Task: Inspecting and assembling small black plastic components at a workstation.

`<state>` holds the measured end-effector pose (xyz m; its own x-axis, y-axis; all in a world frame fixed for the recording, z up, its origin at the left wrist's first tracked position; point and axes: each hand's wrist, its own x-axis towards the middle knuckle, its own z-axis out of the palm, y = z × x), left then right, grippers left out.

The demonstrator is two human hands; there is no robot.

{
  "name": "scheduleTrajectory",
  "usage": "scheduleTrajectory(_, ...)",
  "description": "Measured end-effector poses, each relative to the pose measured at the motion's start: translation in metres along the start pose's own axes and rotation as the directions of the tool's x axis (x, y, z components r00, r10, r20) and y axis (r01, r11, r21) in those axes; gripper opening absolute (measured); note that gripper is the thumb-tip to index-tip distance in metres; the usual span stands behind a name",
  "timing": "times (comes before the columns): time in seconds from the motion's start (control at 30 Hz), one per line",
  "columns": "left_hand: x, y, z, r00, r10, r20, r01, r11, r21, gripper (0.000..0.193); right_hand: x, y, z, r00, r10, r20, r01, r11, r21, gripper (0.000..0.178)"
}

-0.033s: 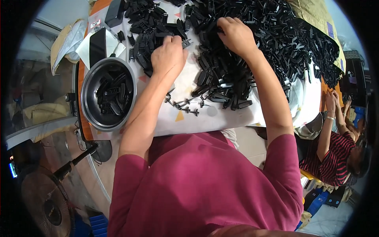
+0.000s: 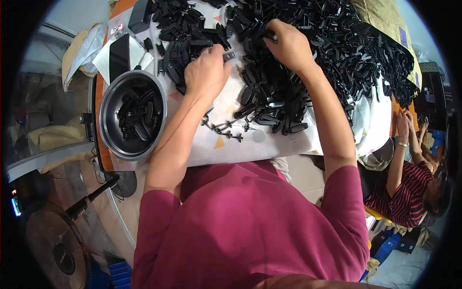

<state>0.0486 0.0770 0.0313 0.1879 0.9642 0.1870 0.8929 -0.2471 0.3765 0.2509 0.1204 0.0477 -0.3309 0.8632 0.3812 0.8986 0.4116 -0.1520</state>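
Note:
My left hand [image 2: 208, 71] is closed on a small dark plastic part [image 2: 228, 56] that pokes out on its right side, over the patterned tablecloth. Just left of that hand lies a loose heap of black plastic parts [image 2: 173, 62]. My right hand [image 2: 290, 47] reaches into the left edge of the large pile of black plastic parts [image 2: 332, 43]. Its thumb and fingers pinch a black plastic part [image 2: 270, 36], mostly covered by the hand. Several small pronged black pieces [image 2: 226, 128] lie on the cloth nearer to me.
A steel bowl [image 2: 107, 132] with black parts inside stands at the table's left edge. Behind it are a dark phone-like slab [image 2: 119, 60] and a black box [image 2: 140, 15]. A standing fan [image 2: 57, 245] is at lower left. Another person [image 2: 409, 183] works at the right.
My right fingers have drawn closer together around a black part. The part in my left hand sits at a slightly different angle, and that hand has shifted a little.

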Motion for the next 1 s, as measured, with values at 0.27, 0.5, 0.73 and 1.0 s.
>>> scheduleTrajectory(0.27, -0.039, 0.008, -0.039, 0.996, 0.038, 0.077, 0.066, 0.246, -0.967, 0.029, -0.054, -0.080, -0.047, 0.950, 0.233, 0.209, -0.268, 0.256, 0.929, 0.029)
scheduleTrajectory(0.5, -0.045, 0.021, -0.050, 0.989, 0.107, -0.101, -0.140, 0.482, -0.865, 0.035, -0.064, -0.085, -0.053, 0.982, 0.182, -0.043, -0.023, 0.346, 0.938, 0.029)
scheduleTrajectory(0.73, -0.052, 0.016, -0.051, 0.969, 0.168, -0.179, -0.245, 0.704, -0.666, 0.035, -0.066, -0.084, -0.066, 0.983, -0.081, -0.167, 0.163, 0.804, 0.572, 0.031)
scheduleTrajectory(1.0, -0.063, 0.025, -0.029, 0.995, -0.097, 0.009, 0.038, 0.302, -0.953, 0.032, -0.080, -0.093, -0.056, 0.982, -0.009, -0.186, 0.110, 0.836, 0.537, 0.035)
